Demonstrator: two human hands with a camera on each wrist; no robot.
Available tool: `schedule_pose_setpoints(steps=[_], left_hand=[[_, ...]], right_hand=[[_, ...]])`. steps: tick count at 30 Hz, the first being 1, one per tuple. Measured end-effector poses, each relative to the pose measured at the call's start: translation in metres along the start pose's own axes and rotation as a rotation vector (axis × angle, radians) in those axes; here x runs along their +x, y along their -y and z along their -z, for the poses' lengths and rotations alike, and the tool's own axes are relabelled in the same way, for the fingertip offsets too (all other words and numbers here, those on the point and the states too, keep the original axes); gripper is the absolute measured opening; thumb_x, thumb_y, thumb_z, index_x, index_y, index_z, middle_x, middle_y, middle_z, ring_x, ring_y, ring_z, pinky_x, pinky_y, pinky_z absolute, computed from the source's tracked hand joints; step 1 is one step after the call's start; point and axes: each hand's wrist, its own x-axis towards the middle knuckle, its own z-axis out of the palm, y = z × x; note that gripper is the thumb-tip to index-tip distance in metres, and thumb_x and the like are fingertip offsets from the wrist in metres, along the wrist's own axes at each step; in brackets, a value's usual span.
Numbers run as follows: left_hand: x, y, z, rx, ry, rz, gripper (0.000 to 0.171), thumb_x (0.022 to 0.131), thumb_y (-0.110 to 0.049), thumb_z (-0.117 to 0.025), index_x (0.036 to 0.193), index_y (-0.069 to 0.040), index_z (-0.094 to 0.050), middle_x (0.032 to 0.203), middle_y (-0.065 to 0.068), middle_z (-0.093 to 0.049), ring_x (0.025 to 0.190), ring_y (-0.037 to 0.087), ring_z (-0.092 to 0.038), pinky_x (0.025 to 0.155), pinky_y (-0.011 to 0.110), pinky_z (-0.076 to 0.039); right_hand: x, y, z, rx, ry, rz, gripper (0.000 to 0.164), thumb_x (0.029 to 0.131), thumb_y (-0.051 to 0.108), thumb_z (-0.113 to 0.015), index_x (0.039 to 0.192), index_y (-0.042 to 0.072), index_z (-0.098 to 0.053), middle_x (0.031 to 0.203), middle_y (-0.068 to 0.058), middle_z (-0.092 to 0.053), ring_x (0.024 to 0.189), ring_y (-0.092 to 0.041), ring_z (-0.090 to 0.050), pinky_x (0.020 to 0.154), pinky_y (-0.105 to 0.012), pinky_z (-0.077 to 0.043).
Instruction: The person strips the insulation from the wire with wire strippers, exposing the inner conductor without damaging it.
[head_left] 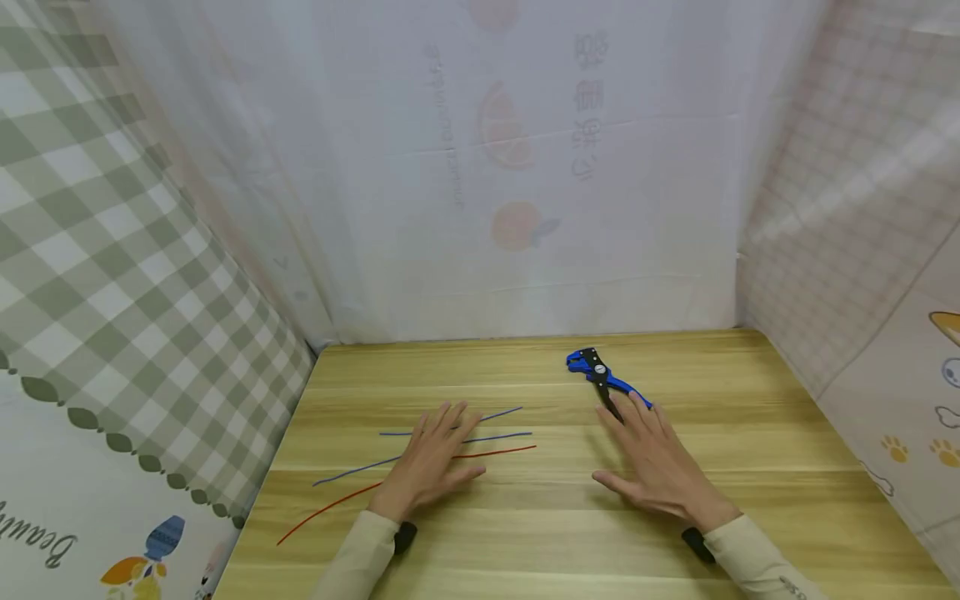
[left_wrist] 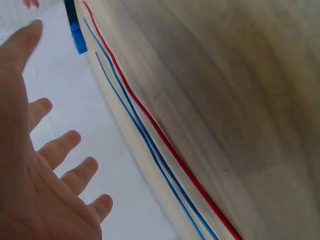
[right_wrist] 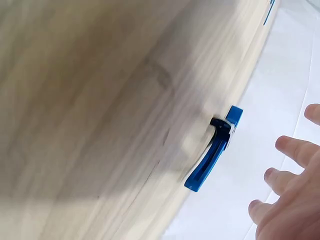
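**Hands Poised Over Wires and Wire Stripper: Pre-Grasp Position**

Reference: 12 o'clock is the far edge of the worktop [head_left: 540,533] in the head view.

Workpieces: one red wire [head_left: 495,452] and two blue wires [head_left: 497,437] lie loose, running roughly from 8 to 2 o'clock and partly covered by the left hand [head_left: 427,467]. At 2 o'clock from that hand lies a blue-and-black wire stripper [head_left: 598,377], its head toward 11 o'clock and its handles toward 5.

Hand state: the left hand is spread above the wires and grasps nothing. The right hand [head_left: 651,467] is likewise released, fingers extended toward the stripper handles. The wrist views show both hands apart from wires and tool.

Step in hand (judged): positioning, before any pickup. The next move would reasonably call for the right hand to lower and wrap both stripper handles, and for the left hand to pinch a single wire. The wires lie close together, so two could be lifted at once.

Markings: the stripper's round light disc shows no readable text. Script on the fabric panel [head_left: 97,250] at 9 o'clock appears to read "Beauty". The back sheet [head_left: 645,250] at 12 o'clock carries mirror-reversed, faint characters beside orange-fruit prints; not legible. Dark lettering on the right sleeve [head_left: 757,558], at 5 o'clock, is too small to read.
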Motion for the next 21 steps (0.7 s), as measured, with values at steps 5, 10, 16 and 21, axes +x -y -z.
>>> schedule_pose_setpoints(steps=[5,10,16,21], left_hand=[[0.007,0.003,0.001,-0.037,-0.003,0.009,0.078,0.109,-0.050,-0.073,0.174,-0.018,-0.044,0.181,0.018,-0.042,0.169,0.049,-0.037,0.133,0.079,-0.027],[0.012,0.006,0.003,-0.071,0.003,0.009,0.076,0.111,-0.048,-0.071,0.174,-0.016,-0.044,0.181,0.019,-0.041,0.169,0.047,-0.037,0.134,0.075,-0.030],[0.017,0.010,0.002,-0.099,0.013,0.017,0.074,0.112,-0.045,-0.071,0.173,-0.015,-0.044,0.180,0.019,-0.043,0.168,0.043,-0.039,0.136,0.071,-0.031],[0.023,0.011,0.003,-0.133,-0.003,0.046,0.069,0.111,-0.042,-0.073,0.170,-0.013,-0.050,0.172,0.017,-0.053,0.163,0.042,-0.047,0.134,0.067,-0.036]], right_hand=[[0.004,-0.009,0.002,0.027,-0.011,0.000,0.102,0.091,0.063,-0.085,0.168,0.005,-0.050,0.173,-0.026,-0.048,0.160,-0.058,-0.040,0.134,-0.072,-0.029],[0.009,-0.020,0.005,0.050,-0.011,-0.017,0.103,0.089,0.059,-0.088,0.167,0.004,-0.048,0.169,-0.029,-0.050,0.158,-0.059,-0.042,0.125,-0.076,-0.037],[0.012,-0.030,0.007,0.079,-0.007,-0.040,0.102,0.089,0.056,-0.091,0.166,0.003,-0.051,0.165,-0.029,-0.053,0.152,-0.063,-0.047,0.119,-0.081,-0.040],[0.016,-0.036,0.006,0.103,-0.012,-0.068,0.102,0.087,0.053,-0.093,0.166,0.003,-0.051,0.164,-0.031,-0.054,0.152,-0.063,-0.048,0.119,-0.081,-0.041]])
